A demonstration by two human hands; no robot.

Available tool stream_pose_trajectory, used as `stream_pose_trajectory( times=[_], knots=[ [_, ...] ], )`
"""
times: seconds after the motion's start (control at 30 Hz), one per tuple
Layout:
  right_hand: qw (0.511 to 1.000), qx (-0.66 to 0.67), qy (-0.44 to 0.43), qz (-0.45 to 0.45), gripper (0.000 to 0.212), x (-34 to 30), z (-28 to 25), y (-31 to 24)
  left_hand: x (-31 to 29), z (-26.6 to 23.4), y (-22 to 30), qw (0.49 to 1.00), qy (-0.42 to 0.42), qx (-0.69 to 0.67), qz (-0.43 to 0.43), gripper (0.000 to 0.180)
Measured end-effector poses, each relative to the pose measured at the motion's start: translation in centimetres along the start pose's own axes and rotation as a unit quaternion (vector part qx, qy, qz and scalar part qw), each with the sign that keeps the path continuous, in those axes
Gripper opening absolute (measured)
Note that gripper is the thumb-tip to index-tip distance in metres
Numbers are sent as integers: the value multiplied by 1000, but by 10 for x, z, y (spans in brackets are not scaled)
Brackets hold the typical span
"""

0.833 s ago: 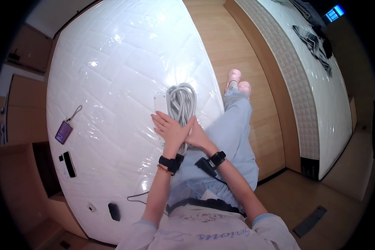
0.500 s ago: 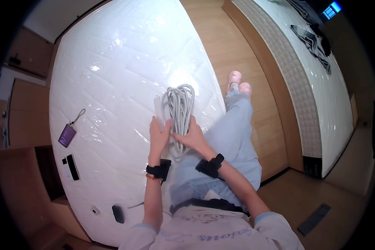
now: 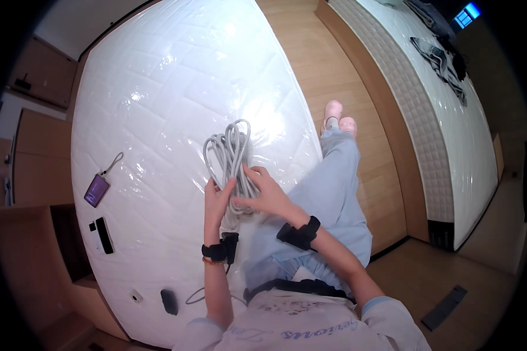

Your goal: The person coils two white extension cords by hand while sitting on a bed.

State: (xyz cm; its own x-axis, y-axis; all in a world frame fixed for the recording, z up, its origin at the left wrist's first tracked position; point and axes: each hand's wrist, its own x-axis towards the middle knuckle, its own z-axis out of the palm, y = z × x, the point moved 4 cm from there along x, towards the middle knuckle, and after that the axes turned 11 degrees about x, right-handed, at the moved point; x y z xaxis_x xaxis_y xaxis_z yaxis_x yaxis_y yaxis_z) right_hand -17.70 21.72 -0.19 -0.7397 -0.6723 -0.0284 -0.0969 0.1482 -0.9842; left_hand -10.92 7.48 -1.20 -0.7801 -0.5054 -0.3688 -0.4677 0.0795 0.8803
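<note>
A bundle of looped grey cable [image 3: 234,149] is held just above the plastic-covered mattress [image 3: 158,117], in front of my lap. My left hand [image 3: 217,199] grips its left side near the lower end, thumb against the loops. From the right, my right hand [image 3: 267,195] closes on the same bundle, its fingers curled over the strands. The loops fan out beyond my fingers. A pale end piece shows under the bundle near my left wrist, too unclear to name. Each wrist carries a black strap with a dark block.
On the mattress to the left lie a purple-screened device with a cord loop [image 3: 96,192], a black-and-white slab [image 3: 103,235], a small white object [image 3: 136,296] and a black oval object [image 3: 169,302]. Another wrapped mattress [image 3: 416,111] with clothes [image 3: 439,64] stands right, beyond the wooden floor [image 3: 310,58].
The cable bundle has shifted left and its loops have spread apart. Both hands have turned with it, and the pale flat piece beside the bundle's left side no longer shows there.
</note>
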Motion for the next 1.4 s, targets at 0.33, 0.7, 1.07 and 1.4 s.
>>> stream_pose_trajectory(
  times=[0.33, 0.7, 1.07, 1.4],
  knots=[
    [984, 135, 94, 73, 26, 10, -11, 38, 3, -34, -26, 991, 44, 114, -45, 39],
    [984, 93, 147, 30, 32, 2, -8, 18, -37, -32, 36, 883, 343, 243, 209, 29],
    [983, -82, 158, 43, 31, 0, -8, 28, -9, 10, 16, 995, 46, 73, 40, 21],
    [955, 153, 174, 186, 34, -8, -21, 71, -9, -30, 16, 952, 230, -190, 65, 19]
  ],
)
